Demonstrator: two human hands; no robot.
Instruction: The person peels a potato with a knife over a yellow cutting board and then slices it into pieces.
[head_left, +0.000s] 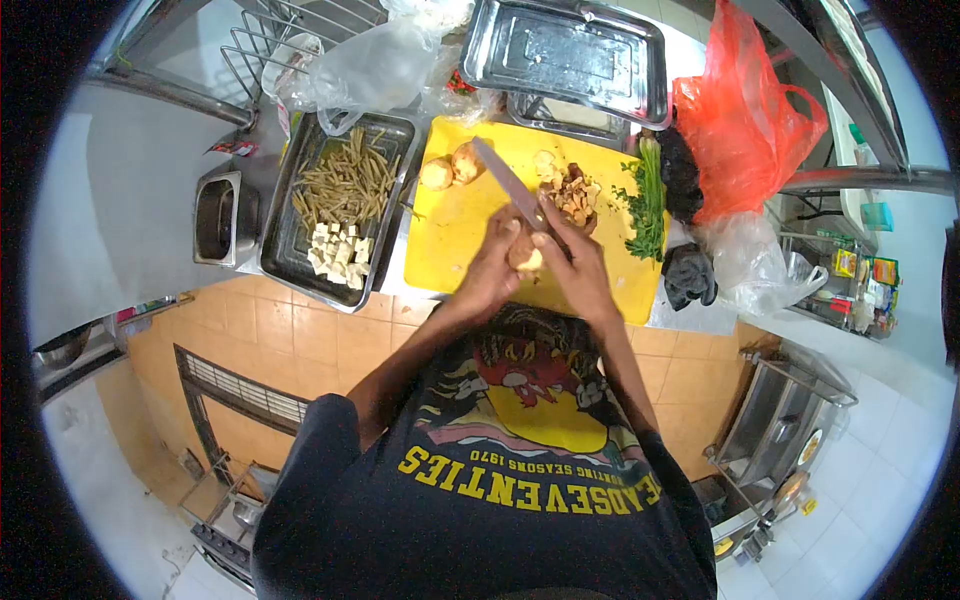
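Left hand: the left hand (488, 268) is closed around a partly peeled potato (526, 259), held above the near edge of the yellow cutting board (455, 235).
Right hand: the right hand (575, 262) grips the handle of a knife (510, 185); the blade points away toward the board's far left corner.
Potato: between both hands, touching each.
On the board: two peeled potatoes (450, 167) at the far left corner, a pile of peels (573, 196) just beyond the right hand, and green herbs (646, 205) along the right edge.
Left of the board: a steel tray (283, 240) with green beans (345, 180) and tofu cubes (338, 253).
Table's far right: a red plastic bag (745, 120).
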